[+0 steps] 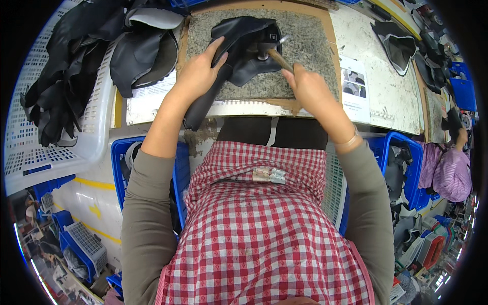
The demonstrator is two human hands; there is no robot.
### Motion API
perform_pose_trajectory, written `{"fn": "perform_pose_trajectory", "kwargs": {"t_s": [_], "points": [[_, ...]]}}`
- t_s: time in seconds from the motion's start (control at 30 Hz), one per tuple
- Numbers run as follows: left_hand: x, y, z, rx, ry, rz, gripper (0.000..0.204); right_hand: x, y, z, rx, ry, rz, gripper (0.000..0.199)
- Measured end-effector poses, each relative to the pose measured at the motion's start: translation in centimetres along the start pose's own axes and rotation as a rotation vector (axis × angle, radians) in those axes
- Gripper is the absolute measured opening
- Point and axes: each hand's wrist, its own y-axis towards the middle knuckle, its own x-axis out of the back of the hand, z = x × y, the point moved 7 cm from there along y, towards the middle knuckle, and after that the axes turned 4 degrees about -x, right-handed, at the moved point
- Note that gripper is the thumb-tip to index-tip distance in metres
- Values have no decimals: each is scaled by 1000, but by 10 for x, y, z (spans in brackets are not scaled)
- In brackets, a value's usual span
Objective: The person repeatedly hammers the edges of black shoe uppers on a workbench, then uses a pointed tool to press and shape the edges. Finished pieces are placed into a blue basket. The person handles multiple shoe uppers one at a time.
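A black leather piece (244, 30), apparently a boot upper, lies folded on a speckled grey work slab (310, 35), with one long flap hanging over the near edge. A small pale-marked label (273, 36) shows inside it. My left hand (200, 72) rests on its left part, index finger and thumb stretched apart on the leather; the other fingers are partly hidden. My right hand (312, 90) is closed around the wooden handle of a hammer (278, 58). The hammer's metal head is at the opened inner side of the leather, touching or just above it.
More black uppers (145, 58) lie left of the slab, beside a white basket (94, 119) heaped with black pieces. A printed sheet (355, 89) is right of the slab. Another upper (394, 46) lies far right. Blue crates (418, 173) stand below the bench; a co-worker's sleeve (452, 173) shows at right.
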Motion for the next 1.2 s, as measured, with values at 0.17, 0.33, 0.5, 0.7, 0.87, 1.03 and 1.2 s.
{"fn": "perform_pose_trajectory", "kwargs": {"t_s": [0.17,0.33,0.5,0.7,0.87,1.03,1.2], "points": [[-1,-8,-2,8,-21,-52,53,-9,-2,-23,8,3,-40,42],[-4,-5,3,58,-58,-18,54,-6,-7,-22,-4,-26,-48,43],[-4,-6,5,60,-50,-5,55,-5,-5,-8,-25,44,36,44],[-9,-8,10,19,21,-42,57,-1,-2,-1,56,109,-153,44],[8,4,-17,-17,30,30,54,-26,-3,30,120,60,133,47],[74,50,-88,-516,644,335,53,28,-26,32,109,98,-32,46],[79,55,-144,-812,255,-48,53,41,-47,-2,51,76,-188,46]]}}
